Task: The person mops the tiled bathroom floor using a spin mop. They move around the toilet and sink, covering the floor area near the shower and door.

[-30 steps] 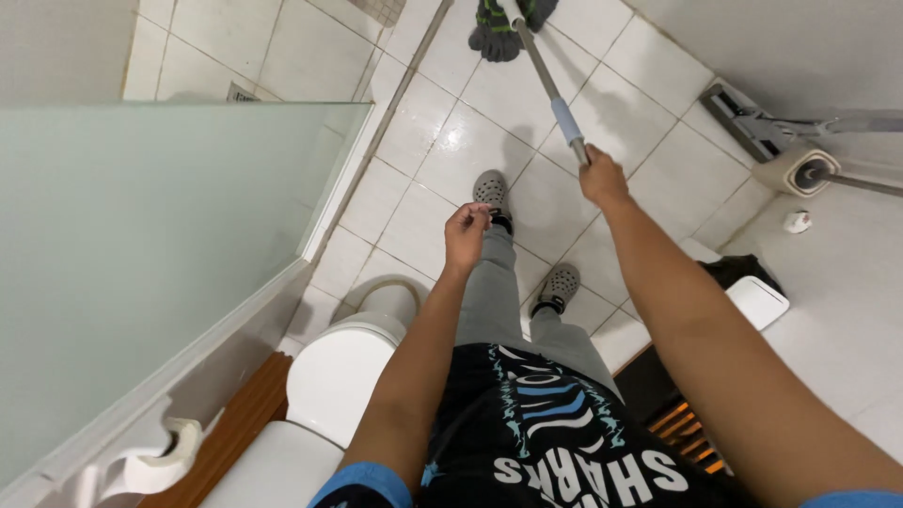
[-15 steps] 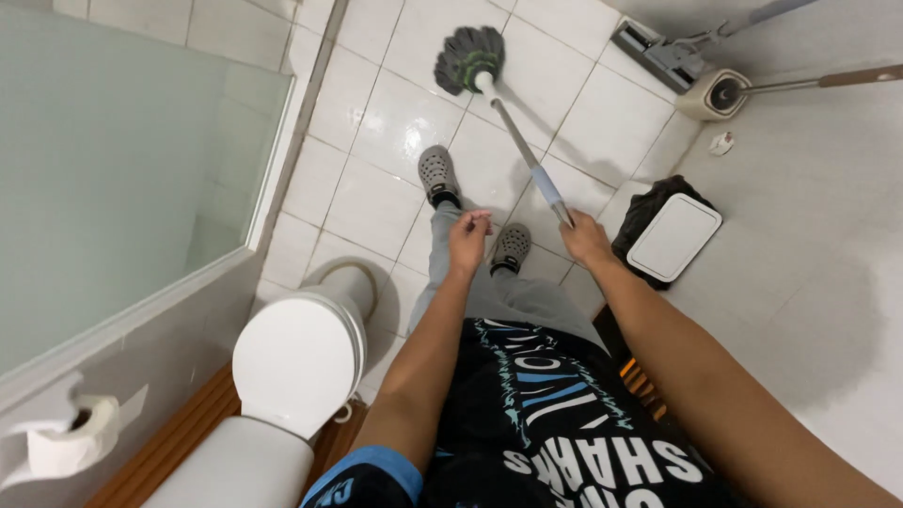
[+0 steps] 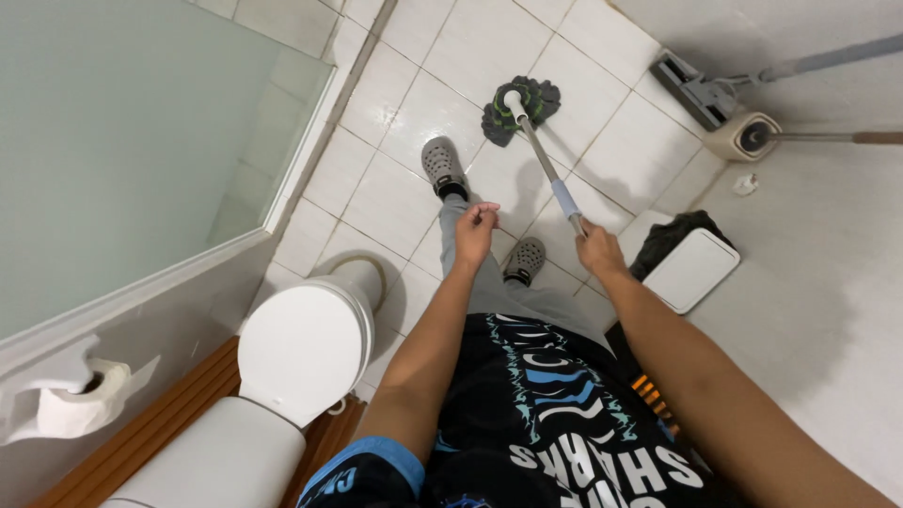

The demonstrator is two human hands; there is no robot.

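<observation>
- Far left: toilet paper roll point(image 3: 80, 406) on its holder, under the frosted glass shower screen point(image 3: 132, 141). Not involved.
- Toilet point(image 3: 301, 343), lid down, sits just left of the person's legs, close to the left forearm. Wooden strip point(image 3: 141, 423) runs along the wall beside the cistern.
- Left hand point(image 3: 476, 226): fingers loosely curled, holding nothing, hanging free above the left knee. Not on the mop.
- Feet in grey clogs: one forward point(image 3: 442, 166), one back point(image 3: 524, 261), both on the white tiled floor point(image 3: 395, 122).
- Mop point(image 3: 541, 155): dark shaggy head point(image 3: 520, 106) flat on the tile just ahead and right of the forward clog; pole slants back towards the body.
- Right hand point(image 3: 599, 252): closed around the pole's near end, just below the pale blue grip section. One-handed hold.
- Step, as I read it: mid-stroke mopping the open tile in front of the toilet.
- Any further stroke needs the head kept flat on the tile and steered clear of the forward clog. The one-handed grip gives little downward pressure.
- Right of the pole: white-lidded bin point(image 3: 691, 270) with dark cloth point(image 3: 673, 235) behind it, near the right hand.
- Far right: flat mop head point(image 3: 691, 91) and round beige brush base point(image 3: 748, 138), both against the wall, handles going out of view.
</observation>
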